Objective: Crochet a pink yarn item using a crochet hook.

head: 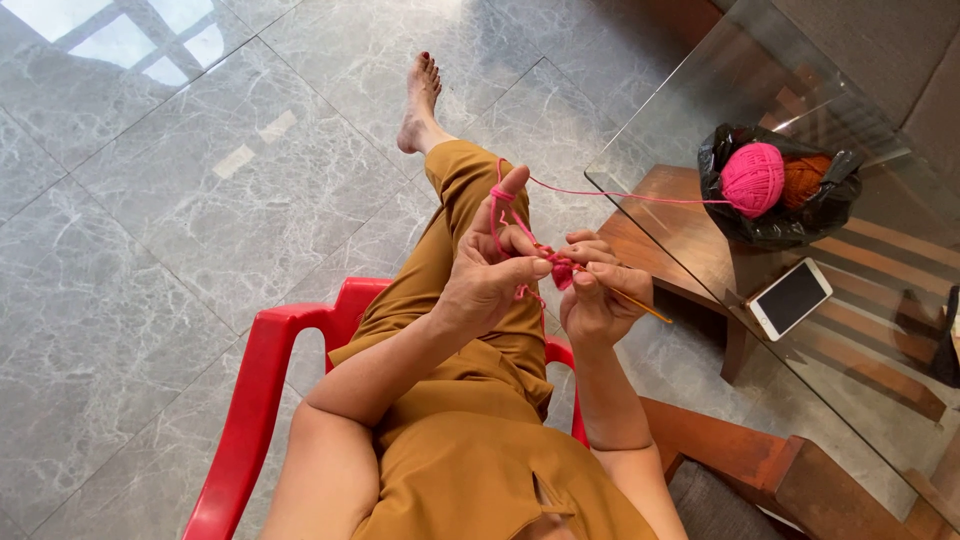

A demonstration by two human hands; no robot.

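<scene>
My left hand (490,270) pinches a small pink crochet piece (562,272), with pink yarn (620,194) wound over its raised forefinger. My right hand (598,290) grips a thin yellow crochet hook (640,304) whose tip sits in that piece. The yarn strand runs right to a pink yarn ball (752,178) lying in a black plastic bag (790,225) on the glass table (700,120). An orange yarn ball (806,176) lies beside the pink one in the bag.
I sit in a red plastic chair (262,400) on a grey marble-tile floor (150,250), one leg stretched forward. A white phone (790,298) lies on the glass table, over a wooden frame (690,235). Brown wooden furniture (760,465) stands at my right.
</scene>
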